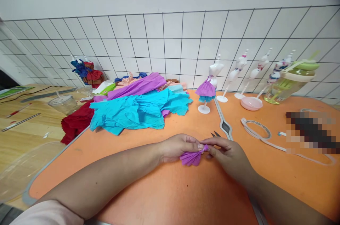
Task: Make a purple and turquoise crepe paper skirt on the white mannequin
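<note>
In the left hand (177, 149), purple paper (191, 158) (pleated, scallop-edged) fans out.

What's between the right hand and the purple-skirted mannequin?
Head view: dark pointed blades near the right hand, then orange tabletop up to the purple-skirted mannequin.

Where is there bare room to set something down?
The orange table shows bare on the near side of the purple paper, between left forearm and right forearm, bar a dark speck. Another strip runs between the turquoise paper and left forearm. The back right is crowded with mannequins, a pink bowl and a bottle.
</note>
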`<state>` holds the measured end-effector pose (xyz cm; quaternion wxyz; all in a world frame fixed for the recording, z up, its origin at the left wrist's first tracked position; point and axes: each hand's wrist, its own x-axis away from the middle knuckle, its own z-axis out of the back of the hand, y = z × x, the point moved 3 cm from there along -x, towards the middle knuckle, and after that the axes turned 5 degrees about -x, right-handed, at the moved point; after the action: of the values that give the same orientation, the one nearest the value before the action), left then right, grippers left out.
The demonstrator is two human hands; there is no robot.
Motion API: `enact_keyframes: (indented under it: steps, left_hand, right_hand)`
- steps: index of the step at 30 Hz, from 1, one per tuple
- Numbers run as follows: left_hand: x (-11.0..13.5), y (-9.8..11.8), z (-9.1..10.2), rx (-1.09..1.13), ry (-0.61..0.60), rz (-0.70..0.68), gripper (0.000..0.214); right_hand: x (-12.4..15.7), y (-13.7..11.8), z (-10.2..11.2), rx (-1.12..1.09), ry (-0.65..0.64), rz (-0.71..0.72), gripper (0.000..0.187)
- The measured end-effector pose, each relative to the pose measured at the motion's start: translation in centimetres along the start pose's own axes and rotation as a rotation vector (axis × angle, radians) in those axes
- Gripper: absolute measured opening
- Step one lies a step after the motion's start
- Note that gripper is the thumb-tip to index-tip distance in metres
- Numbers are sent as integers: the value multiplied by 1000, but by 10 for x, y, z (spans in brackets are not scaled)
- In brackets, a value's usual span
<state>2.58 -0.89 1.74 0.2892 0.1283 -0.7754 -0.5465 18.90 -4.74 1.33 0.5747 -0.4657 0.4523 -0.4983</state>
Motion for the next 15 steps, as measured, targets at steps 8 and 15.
enact_keyframes:
  steps: [8, 15]
  left_hand:
    - [-5, 2, 10, -203, 242, -257, 41]
    - [-7, -1, 14, -44, 277, -311, 39]
  right_hand:
    - [1, 5, -5, 16, 119, -53, 24]
    - [0, -6, -11, 108, 53, 46, 12]
